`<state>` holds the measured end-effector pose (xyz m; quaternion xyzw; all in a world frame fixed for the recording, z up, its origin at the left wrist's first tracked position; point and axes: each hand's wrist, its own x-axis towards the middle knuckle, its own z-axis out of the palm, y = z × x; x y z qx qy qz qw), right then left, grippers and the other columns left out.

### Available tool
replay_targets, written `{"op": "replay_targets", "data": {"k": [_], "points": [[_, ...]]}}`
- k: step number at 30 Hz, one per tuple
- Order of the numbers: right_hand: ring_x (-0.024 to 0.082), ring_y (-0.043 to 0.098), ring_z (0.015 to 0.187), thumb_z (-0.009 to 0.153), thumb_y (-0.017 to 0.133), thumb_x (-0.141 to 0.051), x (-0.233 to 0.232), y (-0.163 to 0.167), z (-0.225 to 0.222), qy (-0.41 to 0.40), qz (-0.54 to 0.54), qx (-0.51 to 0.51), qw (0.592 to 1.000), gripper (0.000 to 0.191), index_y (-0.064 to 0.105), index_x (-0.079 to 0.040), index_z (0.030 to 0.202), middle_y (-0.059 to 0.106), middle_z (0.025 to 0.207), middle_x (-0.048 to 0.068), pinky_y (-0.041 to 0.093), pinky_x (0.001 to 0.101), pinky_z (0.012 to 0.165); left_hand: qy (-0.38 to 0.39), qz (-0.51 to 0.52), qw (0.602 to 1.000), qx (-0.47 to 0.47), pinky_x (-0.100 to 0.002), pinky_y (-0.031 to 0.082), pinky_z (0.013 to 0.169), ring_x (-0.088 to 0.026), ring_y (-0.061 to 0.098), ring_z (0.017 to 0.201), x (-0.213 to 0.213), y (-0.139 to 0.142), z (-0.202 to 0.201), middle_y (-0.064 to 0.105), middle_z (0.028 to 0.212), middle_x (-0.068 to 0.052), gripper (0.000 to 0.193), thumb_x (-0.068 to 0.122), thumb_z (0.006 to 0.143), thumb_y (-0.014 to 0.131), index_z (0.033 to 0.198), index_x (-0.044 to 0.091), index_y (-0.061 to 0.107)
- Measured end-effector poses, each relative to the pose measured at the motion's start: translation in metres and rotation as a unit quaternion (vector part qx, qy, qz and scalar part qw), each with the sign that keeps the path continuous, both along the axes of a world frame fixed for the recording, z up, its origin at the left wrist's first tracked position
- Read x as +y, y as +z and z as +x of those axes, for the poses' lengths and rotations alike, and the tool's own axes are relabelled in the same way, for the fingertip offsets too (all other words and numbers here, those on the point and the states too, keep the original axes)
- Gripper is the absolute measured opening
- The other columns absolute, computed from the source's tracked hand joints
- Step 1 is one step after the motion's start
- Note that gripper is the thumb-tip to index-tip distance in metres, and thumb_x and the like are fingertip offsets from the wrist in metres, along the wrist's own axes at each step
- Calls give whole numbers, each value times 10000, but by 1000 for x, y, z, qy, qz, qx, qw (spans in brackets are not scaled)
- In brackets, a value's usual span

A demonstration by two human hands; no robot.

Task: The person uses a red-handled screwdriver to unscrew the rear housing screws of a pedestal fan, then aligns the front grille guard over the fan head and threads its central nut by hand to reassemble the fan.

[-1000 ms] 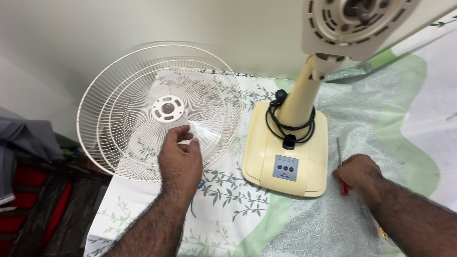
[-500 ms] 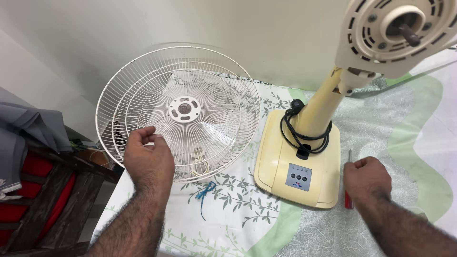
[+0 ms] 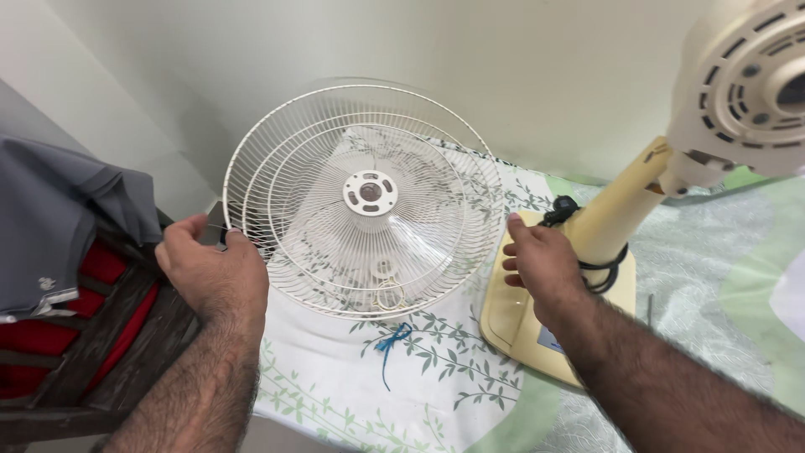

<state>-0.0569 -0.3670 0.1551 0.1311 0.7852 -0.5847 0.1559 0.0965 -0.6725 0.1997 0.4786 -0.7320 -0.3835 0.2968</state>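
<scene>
A white wire fan guard (image 3: 369, 151) lies on the leaf-patterned cloth (image 3: 335, 386), with a clear fan blade under or inside it. My left hand (image 3: 210, 268) grips the guard's left rim with closed fingers. My right hand (image 3: 541, 264) hovers open at the guard's right edge, over the cream fan base (image 3: 507, 323). The fan's cream neck (image 3: 620, 210) rises to the motor housing (image 3: 742, 92) at the top right. A black cord (image 3: 599, 268) is coiled around the neck.
A wooden chair (image 3: 92, 335) with a red cushion and a grey garment (image 3: 59, 226) stands at the left. A small blue tie (image 3: 390, 344) lies on the cloth. A thin tool shaft (image 3: 650, 309) lies right of the base. A wall stands close behind.
My left hand slid from the guard's middle to its left rim. My right hand left the red-handled tool and moved up to the guard's right edge. The view shifted left.
</scene>
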Motion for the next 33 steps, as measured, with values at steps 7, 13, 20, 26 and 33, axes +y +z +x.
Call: {"op": "replay_targets", "data": {"k": [7, 13, 20, 26, 33], "points": [[283, 678, 944, 1024, 643, -242, -42, 4, 1, -26, -42, -85, 995, 395, 570, 120, 1165, 658, 1092, 200, 624, 410, 814, 1, 152, 988, -31, -382, 483, 929, -249, 558, 1127, -51, -35, -1, 536, 1238, -159, 503, 197, 969, 728, 1345, -6, 463], [222, 693, 933, 1011, 582, -84, -53, -8, 16, 32, 4, -130, 991, 196, 641, 8, 1174, 705, 1089, 145, 626, 366, 826, -99, 326, 940, 34, -354, 562, 731, -168, 666, 835, -76, -58, -3, 685, 977, -90, 211, 81, 971, 587, 1149, -7, 659], [250, 704, 947, 939, 640, -54, -55, -1, 39, -5, -68, -51, 996, 272, 627, -18, 1208, 728, 1052, 149, 609, 374, 827, -99, 325, 935, 98, -342, 589, 675, -208, 681, 793, -85, -50, 9, 677, 957, -146, 210, -58, 948, 563, 1153, -38, 605], [242, 706, 980, 892, 722, -160, -43, 65, 66, 7, -86, 41, 995, 467, 558, 16, 1292, 705, 1087, 165, 610, 403, 846, -52, 288, 932, 213, -310, 623, 672, -192, 710, 796, -85, -28, 19, 720, 1012, -127, 290, -131, 921, 503, 1151, -15, 637], [224, 721, 1081, 882, 704, -221, 6, 177, 73, 26, -126, 282, 951, 550, 506, -6, 1348, 720, 1186, 167, 605, 391, 904, -81, 181, 933, 301, -313, 626, 669, -200, 723, 811, -73, 12, 14, 724, 1054, -147, 205, -81, 991, 522, 1154, -21, 631]]}}
